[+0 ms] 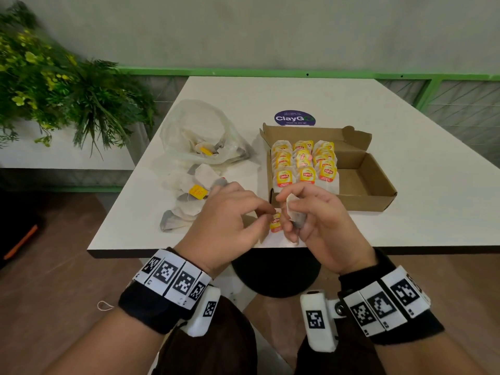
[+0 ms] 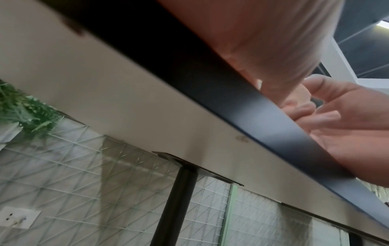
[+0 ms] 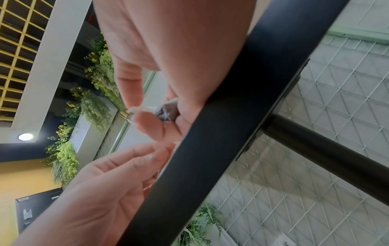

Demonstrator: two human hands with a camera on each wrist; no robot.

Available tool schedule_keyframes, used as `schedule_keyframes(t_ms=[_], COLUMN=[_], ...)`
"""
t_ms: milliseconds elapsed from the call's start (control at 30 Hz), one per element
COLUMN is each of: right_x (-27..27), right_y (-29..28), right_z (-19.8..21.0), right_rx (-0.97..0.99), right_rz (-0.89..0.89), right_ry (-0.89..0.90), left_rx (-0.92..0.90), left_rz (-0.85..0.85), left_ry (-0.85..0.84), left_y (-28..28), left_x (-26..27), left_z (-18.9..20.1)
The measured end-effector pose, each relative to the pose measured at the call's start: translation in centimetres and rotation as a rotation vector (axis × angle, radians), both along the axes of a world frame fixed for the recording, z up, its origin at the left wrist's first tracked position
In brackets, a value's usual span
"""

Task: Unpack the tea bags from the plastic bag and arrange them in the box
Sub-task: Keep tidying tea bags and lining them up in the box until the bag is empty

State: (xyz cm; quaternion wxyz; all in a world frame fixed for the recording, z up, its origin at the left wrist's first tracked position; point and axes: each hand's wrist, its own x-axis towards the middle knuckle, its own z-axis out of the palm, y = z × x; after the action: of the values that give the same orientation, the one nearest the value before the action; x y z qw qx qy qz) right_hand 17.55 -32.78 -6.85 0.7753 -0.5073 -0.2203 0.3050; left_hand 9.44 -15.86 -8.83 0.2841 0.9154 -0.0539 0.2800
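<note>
tea bag [image 1: 293, 212] being pinched between curled right hand [image 1: 322, 215] fingers; its yellow tag [image 1: 276, 222] being pinched by left hand [image 1: 230, 217], just before box [image 1: 365, 182].

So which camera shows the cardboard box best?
The head view: the cardboard box lies open on the table, tea bags filling its left part in three rows, right part bare. Both wrist views look from below the table edge and show none of it.
</note>
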Motion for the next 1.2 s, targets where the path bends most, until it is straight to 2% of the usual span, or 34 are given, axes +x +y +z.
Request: schedule_keyframes(t_ms=[267, 500, 700, 867, 1200], right_x=[-0.4, -1.0, -1.1, -0.8, -0.8], right_y=[0.1, 0.8, 1.4, 1.1, 0.8], right_z=[-0.4, -0.5, -0.8, -0.9, -0.7], right_rx=[-0.036, -0.242, -0.287, -0.303, -0.318], right_rz=[-0.079, -0.148, -0.169, -0.156, -0.137], right_ry=[-0.065, -0.332, -0.454, -0.435, -0.394], left_rx=[-0.283, -0.588, -0.682, -0.771, -0.805], left_rz=[0.019, -0.082, -0.094, -0.128, -0.068], left_ry=[-0.091, -0.037, -0.057, -0.055, -0.106], left_y=[0.6, 0.4, 0.6, 0.5, 0.8], left_x=[-0.2, -0.6, -0.7, -0.6, -0.5], left_z=[0.0, 0.0, 0.2, 0.6, 0.6])
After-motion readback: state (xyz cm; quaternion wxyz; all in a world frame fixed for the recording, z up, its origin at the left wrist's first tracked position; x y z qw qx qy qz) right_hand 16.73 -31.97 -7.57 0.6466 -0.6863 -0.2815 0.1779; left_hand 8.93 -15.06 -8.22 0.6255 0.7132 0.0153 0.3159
